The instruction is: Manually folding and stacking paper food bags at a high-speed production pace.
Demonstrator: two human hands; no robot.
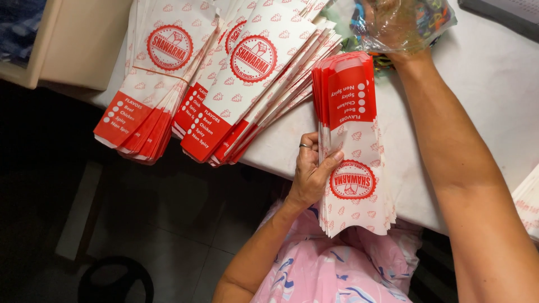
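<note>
My left hand [311,174], with a ring on one finger, grips a thick stack of long red-and-white paper bags [353,146] by its left edge, thumb on top. The stack lies over the front edge of the white table [494,84]. My right hand [393,25] reaches to the far side of the table into a clear plastic bag of coloured rubber bands [432,17]. Its fingers are hidden inside the plastic.
Two more fanned piles of the same paper bags lie to the left, one [163,73] hanging over the table edge and one [252,78] beside it. More bags [528,205] show at the right edge. A beige box [84,39] stands at far left above a dark floor.
</note>
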